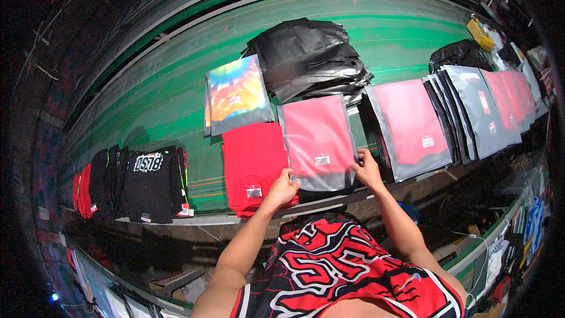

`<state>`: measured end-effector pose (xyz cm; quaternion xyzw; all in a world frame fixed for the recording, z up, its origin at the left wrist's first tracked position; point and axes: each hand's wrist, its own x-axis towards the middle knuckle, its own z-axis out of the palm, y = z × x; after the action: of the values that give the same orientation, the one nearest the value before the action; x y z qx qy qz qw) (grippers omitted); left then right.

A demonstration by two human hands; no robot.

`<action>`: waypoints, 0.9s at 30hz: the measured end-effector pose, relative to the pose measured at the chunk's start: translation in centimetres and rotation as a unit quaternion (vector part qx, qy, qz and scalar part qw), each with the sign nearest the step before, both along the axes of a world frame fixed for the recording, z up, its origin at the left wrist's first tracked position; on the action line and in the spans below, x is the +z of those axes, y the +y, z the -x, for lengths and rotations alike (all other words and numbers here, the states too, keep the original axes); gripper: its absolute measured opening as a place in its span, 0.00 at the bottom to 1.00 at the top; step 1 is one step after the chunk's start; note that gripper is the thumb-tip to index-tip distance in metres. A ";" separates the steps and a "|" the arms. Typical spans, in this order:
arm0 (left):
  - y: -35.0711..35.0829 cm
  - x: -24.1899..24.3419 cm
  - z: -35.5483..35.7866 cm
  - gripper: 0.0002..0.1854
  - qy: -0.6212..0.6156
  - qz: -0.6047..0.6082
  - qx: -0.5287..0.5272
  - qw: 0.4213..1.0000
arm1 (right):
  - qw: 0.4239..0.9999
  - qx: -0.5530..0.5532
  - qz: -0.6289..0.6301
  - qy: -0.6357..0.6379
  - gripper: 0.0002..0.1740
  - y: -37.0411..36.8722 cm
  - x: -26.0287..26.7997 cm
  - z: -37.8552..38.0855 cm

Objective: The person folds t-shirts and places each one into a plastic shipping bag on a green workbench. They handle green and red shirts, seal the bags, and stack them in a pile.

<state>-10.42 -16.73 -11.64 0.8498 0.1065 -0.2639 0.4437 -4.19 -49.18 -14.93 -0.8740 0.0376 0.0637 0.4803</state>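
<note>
Directly before me lies a frosted plastic garment bag (315, 137) with a folded red garment inside and a small white label showing through. My left hand (282, 189) pinches the bag's lower left edge. At the lower right edge, the fingers and thumb of my right hand (367, 170) grip the plastic. A stack of folded red shirts (254, 159), its neck label facing up, sits just left of the bag, close to my left hand. To the right is another bagged red garment (410, 123), apart from my right hand.
Black plastic bags (304, 57) are piled behind, beside a bagged tie-dye shirt (238, 90). Folded black shirts (150, 185) and red garments (82, 191) stand at the left. More grey-and-red bagged garments (476, 110) line the right of the green table (176, 92), whose front edge runs near my body.
</note>
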 end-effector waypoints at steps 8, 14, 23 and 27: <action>-3.1 0.9 -0.3 0.36 0.044 -0.004 0.051 0.998 | 0.993 0.089 -0.058 0.050 0.22 0.4 5.7 -2.7; -5.5 1.7 -1.5 0.38 0.110 -0.078 -0.079 0.988 | 0.973 0.228 -0.031 -0.001 0.24 -2.9 13.8 -3.5; -12.4 -3.6 -3.8 0.28 0.104 0.374 0.294 0.873 | 0.936 0.317 -0.073 -0.134 0.30 -5.2 18.2 -4.8; -16.5 -1.2 -7.0 0.37 0.024 0.558 0.236 0.795 | 0.944 0.277 -0.009 -0.182 0.40 -10.3 21.1 -5.0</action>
<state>-3.42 -33.18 -12.80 0.3968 0.1486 -0.1845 0.8868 0.81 -59.50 6.19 -0.8425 -0.2941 0.0345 0.4500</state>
